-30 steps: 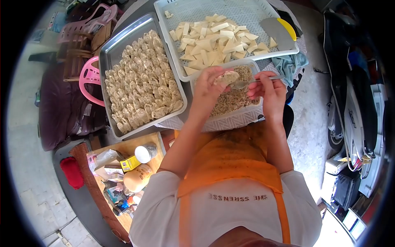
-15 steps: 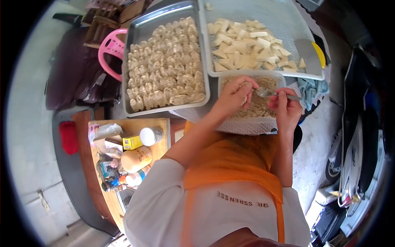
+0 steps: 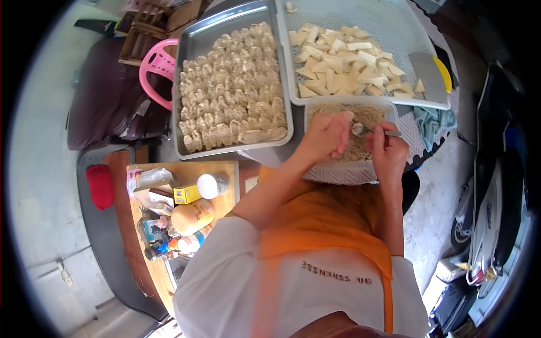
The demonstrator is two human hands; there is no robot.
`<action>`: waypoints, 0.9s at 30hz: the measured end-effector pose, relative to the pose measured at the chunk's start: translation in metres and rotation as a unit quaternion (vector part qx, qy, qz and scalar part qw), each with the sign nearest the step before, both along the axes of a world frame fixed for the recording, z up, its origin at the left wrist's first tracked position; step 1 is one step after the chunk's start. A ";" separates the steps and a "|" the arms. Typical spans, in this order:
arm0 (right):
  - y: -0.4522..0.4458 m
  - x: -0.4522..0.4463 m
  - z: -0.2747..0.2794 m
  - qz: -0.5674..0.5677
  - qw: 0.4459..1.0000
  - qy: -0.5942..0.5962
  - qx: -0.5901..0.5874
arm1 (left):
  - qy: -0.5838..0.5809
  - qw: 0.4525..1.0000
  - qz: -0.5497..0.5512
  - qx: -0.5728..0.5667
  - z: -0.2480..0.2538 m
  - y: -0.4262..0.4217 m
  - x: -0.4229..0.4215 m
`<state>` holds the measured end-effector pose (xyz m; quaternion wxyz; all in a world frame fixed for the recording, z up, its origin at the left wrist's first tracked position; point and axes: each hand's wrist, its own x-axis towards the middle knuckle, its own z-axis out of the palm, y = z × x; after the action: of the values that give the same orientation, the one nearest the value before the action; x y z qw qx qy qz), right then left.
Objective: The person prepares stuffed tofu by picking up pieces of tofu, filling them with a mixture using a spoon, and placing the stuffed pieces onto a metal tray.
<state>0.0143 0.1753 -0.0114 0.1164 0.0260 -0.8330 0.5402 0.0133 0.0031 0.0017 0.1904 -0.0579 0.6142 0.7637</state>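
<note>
The left hand (image 3: pixel 328 138) is curling over the left part of a plastic tub (image 3: pixel 344 173), its back hiding the palm, so one cannot tell whether it is gripping anything. At its three o'clock, the right hand (image 3: pixel 389 149) is pinching a spoon (image 3: pixel 359 129) by the handle, thumb and finger nearly closed; the spoon's bowl is hanging over the crumbly filling (image 3: pixel 372 114), which both hands are partly covering. At the tub's ten o'clock, a metal tray (image 3: pixel 194 48) is holding crowded rows of coated pieces (image 3: pixel 234 90). At twelve, a white tray (image 3: pixel 389 34), its far side running out of view, is carrying pale wedges (image 3: pixel 344 65) and a grey blade (image 3: pixel 425 70) with a yellow edge. A narrow gap is separating tub and metal tray; at three, patterned worktop (image 3: pixel 408 125) is showing before a crumpled cloth (image 3: pixel 434 125) at its edge.
</note>
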 end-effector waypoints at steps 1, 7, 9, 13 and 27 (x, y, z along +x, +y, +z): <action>-0.001 0.000 0.001 -0.002 1.000 0.003 0.006 | 0.008 1.000 0.000 0.017 0.000 -0.001 -0.001; 0.003 -0.001 -0.007 -0.004 0.998 0.059 0.019 | 0.060 0.993 0.015 0.101 0.010 0.006 -0.006; 0.002 -0.002 -0.008 -0.008 0.998 0.062 0.009 | 0.045 0.995 -0.013 0.093 0.003 0.003 -0.007; 0.002 0.001 -0.005 -0.006 0.999 0.034 0.002 | 0.054 0.996 0.011 0.066 -0.004 0.003 -0.007; 0.004 -0.001 -0.014 -0.025 0.993 0.099 0.055 | -0.027 0.996 0.042 0.075 0.010 0.003 0.000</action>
<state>0.0128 0.1796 -0.0251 0.2099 0.0648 -0.8465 0.4850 0.0137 0.0060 0.0116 0.1780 -0.0899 0.5468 0.8132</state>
